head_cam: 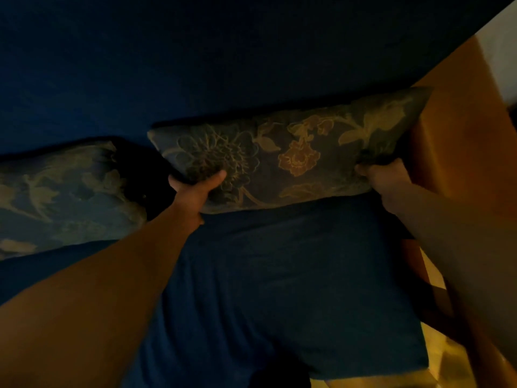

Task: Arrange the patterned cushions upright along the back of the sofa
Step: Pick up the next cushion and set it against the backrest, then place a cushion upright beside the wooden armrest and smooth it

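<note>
A dark cushion with a gold and orange flower pattern (282, 155) stands on its long edge against the blue sofa back (223, 57), at the sofa's right end. My left hand (195, 189) grips its lower left corner, thumb on the front face. My right hand (383, 177) holds its lower right corner, fingers curled behind it. A second patterned cushion (61, 197) leans against the back to the left, with a dark gap between the two.
The blue seat cushion (293, 275) fills the foreground below my arms. A wooden armrest (458, 130) borders the cushion on the right. Yellowish floor (436, 359) shows at the lower right. The light is dim.
</note>
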